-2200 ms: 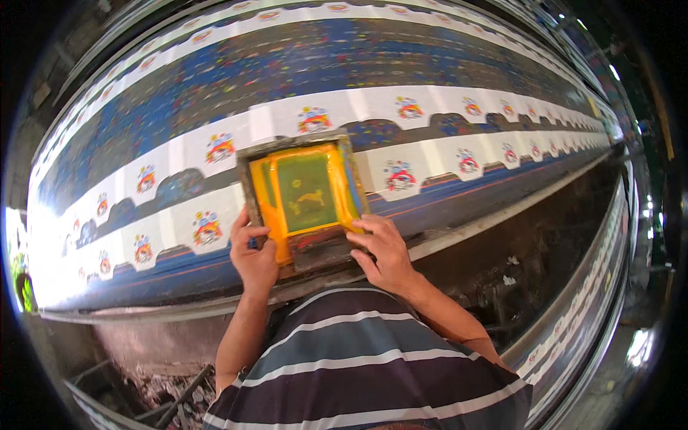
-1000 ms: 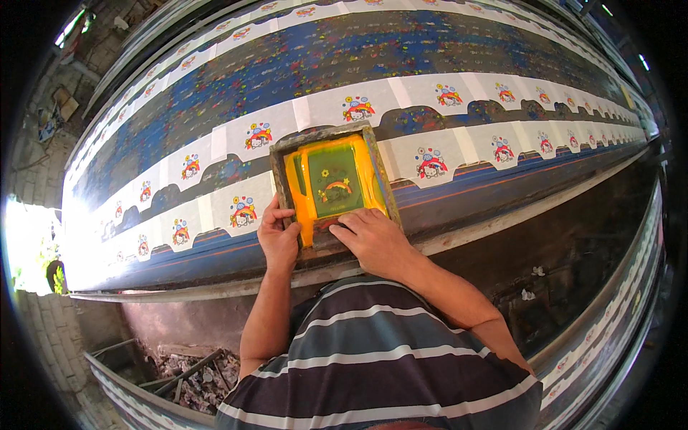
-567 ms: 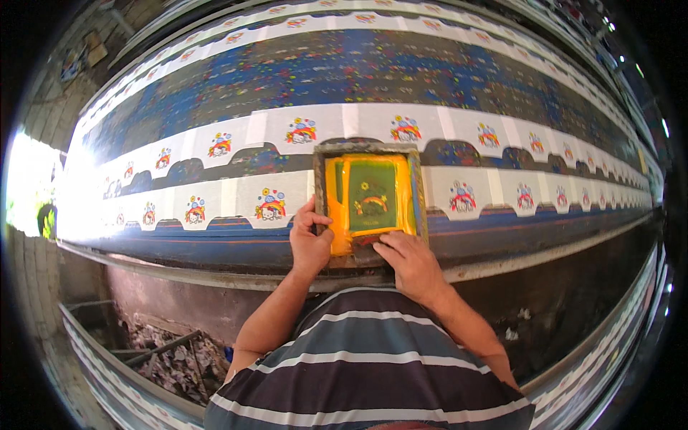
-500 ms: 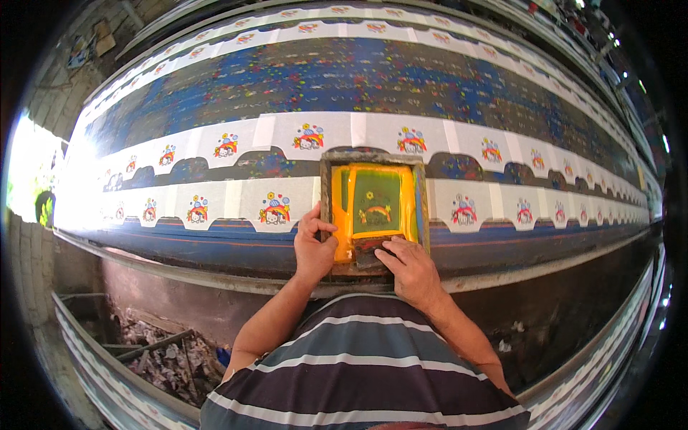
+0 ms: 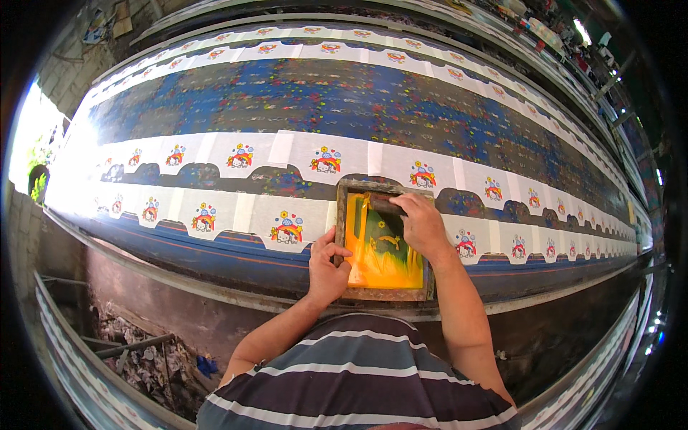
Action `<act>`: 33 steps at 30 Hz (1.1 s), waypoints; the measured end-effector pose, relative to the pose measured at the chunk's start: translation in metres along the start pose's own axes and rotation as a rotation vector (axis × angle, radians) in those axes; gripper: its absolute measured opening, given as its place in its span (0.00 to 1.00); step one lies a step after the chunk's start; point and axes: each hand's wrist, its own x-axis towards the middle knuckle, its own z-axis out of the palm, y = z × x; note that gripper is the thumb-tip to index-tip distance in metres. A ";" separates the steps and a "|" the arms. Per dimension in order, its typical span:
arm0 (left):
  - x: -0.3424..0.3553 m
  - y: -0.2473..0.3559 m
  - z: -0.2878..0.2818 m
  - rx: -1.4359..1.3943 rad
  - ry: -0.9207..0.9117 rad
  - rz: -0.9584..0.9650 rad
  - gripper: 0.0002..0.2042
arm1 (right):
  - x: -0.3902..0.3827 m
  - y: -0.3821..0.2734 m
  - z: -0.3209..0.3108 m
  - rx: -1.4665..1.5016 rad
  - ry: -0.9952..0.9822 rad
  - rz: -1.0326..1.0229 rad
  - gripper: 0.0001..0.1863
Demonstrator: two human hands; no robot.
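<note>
A small wooden screen-printing frame (image 5: 393, 294) lies flat on the long table, over the near row of white printed pieces (image 5: 261, 223). Yellow-orange ink (image 5: 378, 274) is thick across the near part of its mesh and runs up the left side. My left hand (image 5: 327, 271) is closed on the frame's left edge, thumb and fingers bent round the wood. With its fingers closed on a dark squeegee (image 5: 381, 203), my right hand (image 5: 424, 228) is at the far end of the mesh. A rainbow design shows through the greenish mesh between squeegee and ink.
Rows of white pieces with colourful cartoon prints run along the table, a second row (image 5: 276, 152) just beyond the frame. Farther back is a paint-spotted blue-grey table surface (image 5: 287, 93). The near table edge (image 5: 236, 301) passes before my body. Scraps (image 5: 154, 369) lie below left.
My right hand has pushed the squeegee from the near end of the mesh to the far end. Ink now covers the near part. The left hand keeps its grip; the whole view has shifted slightly.
</note>
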 end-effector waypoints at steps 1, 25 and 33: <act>0.000 -0.001 0.000 0.002 0.000 0.009 0.11 | -0.001 -0.001 -0.001 0.003 -0.054 0.035 0.23; 0.007 0.002 -0.006 -0.055 -0.022 -0.004 0.14 | -0.165 -0.079 -0.025 0.173 0.189 0.117 0.23; -0.011 0.041 0.063 -0.082 -0.028 0.100 0.14 | -0.242 -0.010 -0.053 0.419 0.375 0.491 0.22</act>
